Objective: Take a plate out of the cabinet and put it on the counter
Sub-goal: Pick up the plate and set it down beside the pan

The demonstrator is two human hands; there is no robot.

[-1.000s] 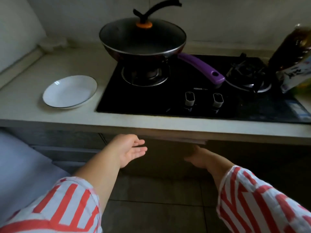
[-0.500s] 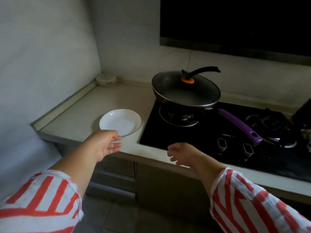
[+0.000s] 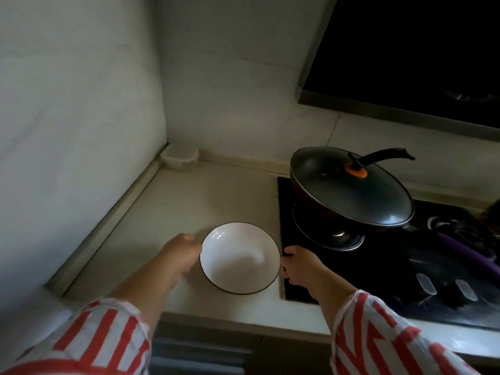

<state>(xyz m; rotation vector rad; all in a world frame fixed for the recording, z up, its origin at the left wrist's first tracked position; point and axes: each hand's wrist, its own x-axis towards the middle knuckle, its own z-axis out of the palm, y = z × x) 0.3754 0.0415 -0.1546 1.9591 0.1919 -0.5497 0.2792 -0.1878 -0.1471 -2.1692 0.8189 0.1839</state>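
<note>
A white plate [image 3: 239, 259] with a thin dark rim lies on the pale counter [image 3: 205, 196], just left of the black hob. My left hand [image 3: 180, 255] is against the plate's left rim, its fingertips hidden behind the edge. On the opposite side, my right hand [image 3: 300, 266] holds the right rim with the thumb on top. Both arms wear red-and-white striped sleeves. The cabinet front [image 3: 205, 350] shows dark below the counter edge.
A lidded wok [image 3: 349, 188] with a purple handle [image 3: 465, 253] sits on the hob [image 3: 378, 280] right of the plate. A small clear container [image 3: 179, 156] stands in the back corner. A dark range hood [image 3: 419, 50] hangs above. A wall bounds the counter on the left.
My view has risen from below the counter edge to above it. Both hands came up from the cabinet front and closed in on the plate's two sides.
</note>
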